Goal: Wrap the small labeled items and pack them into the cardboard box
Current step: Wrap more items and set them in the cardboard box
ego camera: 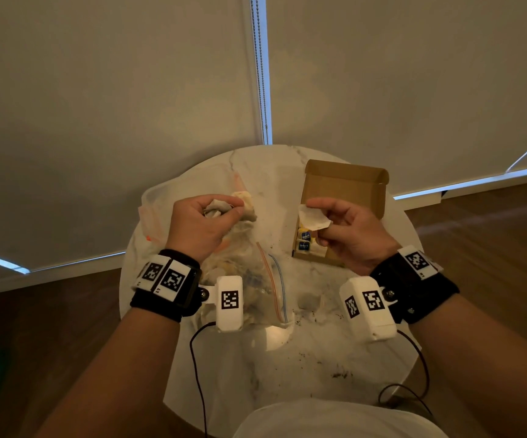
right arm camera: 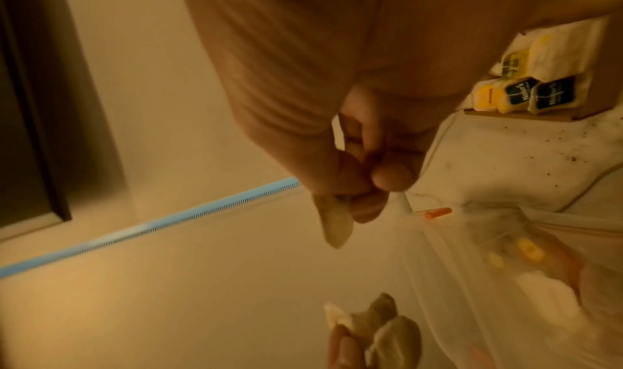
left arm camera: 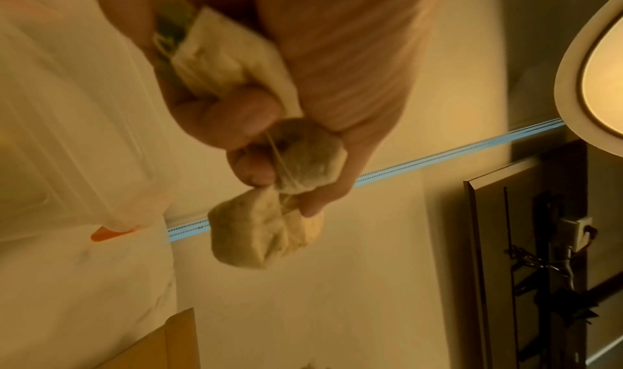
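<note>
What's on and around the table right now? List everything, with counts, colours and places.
Table: one, round, white marble, dark crumbs scattered on it.
Cardboard box: one, brown, lid open, far right of the table.
Labeled tea bags: at least two with blue tags, plus yellow ones, packed at the box's near end.
Zip bag: one, clear, red and blue seal lines, centre of the table, more bags inside.
Plastic container: one, translucent, orange tab, far left.
Tea bag bunch: several, beige, strings tangled, in the left grip.
Single tea bag: one, white, in the right grip.
Left hand: holds the bunch above the zip bag.
Right hand: pinches the single bag over the box.
</note>
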{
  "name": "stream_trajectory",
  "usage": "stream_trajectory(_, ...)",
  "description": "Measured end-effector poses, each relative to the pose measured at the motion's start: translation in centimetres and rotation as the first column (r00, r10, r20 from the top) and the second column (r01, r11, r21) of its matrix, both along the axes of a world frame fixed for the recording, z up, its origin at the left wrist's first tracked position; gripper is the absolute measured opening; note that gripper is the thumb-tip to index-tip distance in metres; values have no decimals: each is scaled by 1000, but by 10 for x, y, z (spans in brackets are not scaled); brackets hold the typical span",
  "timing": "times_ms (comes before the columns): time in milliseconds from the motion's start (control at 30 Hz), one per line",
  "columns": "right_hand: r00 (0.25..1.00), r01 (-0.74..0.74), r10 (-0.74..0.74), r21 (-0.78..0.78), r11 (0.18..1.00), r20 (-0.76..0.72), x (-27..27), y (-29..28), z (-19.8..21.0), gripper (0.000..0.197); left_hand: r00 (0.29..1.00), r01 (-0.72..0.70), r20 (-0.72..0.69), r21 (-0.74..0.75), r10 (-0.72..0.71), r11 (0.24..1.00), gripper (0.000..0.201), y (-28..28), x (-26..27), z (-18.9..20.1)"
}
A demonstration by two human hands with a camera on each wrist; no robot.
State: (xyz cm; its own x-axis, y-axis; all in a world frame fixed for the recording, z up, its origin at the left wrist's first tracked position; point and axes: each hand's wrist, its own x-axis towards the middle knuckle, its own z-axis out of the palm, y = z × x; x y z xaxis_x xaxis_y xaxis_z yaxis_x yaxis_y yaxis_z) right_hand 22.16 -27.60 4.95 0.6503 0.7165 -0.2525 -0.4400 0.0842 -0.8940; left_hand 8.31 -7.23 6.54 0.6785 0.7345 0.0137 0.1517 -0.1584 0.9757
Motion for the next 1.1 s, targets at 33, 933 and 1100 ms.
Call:
stream_trajectory(33,999,1,0,-11,1000,37,-2,1,0,36,1000,2,3,24,-2,1000,8,-1,0,0)
stream_trajectory(933,927,-31,46,-45,998,371,-20,25,9,13,944,283,21,458,-329,843,9,-17,15,20)
stream_trajectory(1100,941,-201,215,-79,976,260,-21,19,2,36,951,254,47,443,-305,860,7,-17,17,26)
